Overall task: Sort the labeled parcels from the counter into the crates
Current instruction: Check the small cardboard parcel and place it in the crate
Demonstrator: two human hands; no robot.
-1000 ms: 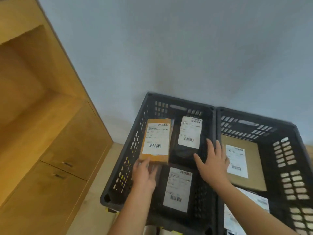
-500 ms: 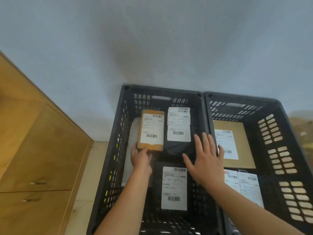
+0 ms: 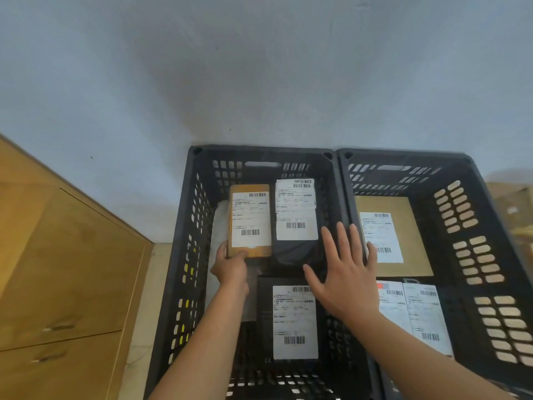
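Observation:
Two dark slotted crates stand side by side against the wall. In the left crate my left hand grips the near end of a brown labeled parcel. Beside it lies a black parcel with a white label, and a black box with a label lies nearer to me. My right hand hovers with fingers spread over the wall between the crates, holding nothing. The right crate holds a flat brown parcel and labeled parcels in front of it.
A wooden cabinet with drawers stands to the left of the crates, with a strip of pale floor between. A grey wall rises behind. A white padded item lies under the brown parcel.
The view has dropped and swung right, so the crates sit more centred. My left hand has stayed at the brown parcel's near end; my right hand has stayed spread above the crates' shared wall.

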